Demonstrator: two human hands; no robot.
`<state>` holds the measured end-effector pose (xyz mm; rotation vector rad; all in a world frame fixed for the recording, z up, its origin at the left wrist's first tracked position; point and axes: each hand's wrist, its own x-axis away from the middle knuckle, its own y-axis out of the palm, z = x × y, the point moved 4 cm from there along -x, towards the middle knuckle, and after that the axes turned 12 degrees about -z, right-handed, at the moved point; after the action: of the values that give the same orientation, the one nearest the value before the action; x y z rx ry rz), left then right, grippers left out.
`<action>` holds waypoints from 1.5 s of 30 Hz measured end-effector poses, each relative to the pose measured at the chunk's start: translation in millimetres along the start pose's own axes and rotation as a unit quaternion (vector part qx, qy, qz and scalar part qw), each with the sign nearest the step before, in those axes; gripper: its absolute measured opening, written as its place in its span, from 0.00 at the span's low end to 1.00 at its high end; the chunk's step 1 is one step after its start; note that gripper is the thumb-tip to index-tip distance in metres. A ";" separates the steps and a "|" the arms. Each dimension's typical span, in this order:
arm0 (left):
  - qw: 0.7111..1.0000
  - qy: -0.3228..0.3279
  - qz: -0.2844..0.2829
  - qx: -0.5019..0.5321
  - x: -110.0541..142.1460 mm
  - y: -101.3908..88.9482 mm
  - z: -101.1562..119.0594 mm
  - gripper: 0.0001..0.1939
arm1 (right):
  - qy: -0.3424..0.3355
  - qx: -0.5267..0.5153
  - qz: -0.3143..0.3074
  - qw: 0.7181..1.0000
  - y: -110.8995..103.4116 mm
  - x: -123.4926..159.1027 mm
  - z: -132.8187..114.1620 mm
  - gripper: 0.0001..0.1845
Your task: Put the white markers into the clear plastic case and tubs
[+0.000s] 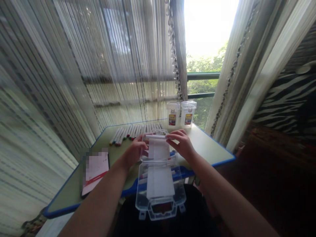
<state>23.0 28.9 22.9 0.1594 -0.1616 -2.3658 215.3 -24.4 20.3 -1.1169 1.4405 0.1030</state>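
A clear plastic case (160,194) lies open at the near edge of the small table (207,144), its lid hanging toward me over my lap. A white paper strip (160,177) runs down the case and lid. My left hand (135,152) grips the left side of the case's upper part, fingers curled. My right hand (181,143) is curled at the right side, its fingertips on a white marker (155,137) lying across the top edge. Markers show inside the case.
A row of several white markers (134,131) with coloured caps lies across the table's far part. Two clear lidded containers (181,114) stand at the far edge by the window. A phone or card (95,172) lies at left. Curtains hang close on both sides.
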 end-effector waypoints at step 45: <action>0.999 0.003 0.023 -0.044 0.0 2.1 3.4 0.19 | 0.269 -0.507 -0.017 0.819 15.1 1.9 13.5 0.20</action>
<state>23.8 27.6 26.6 0.1191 -0.0572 -2.3206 215.5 -8.7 7.2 -2.1710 1.9189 0.6324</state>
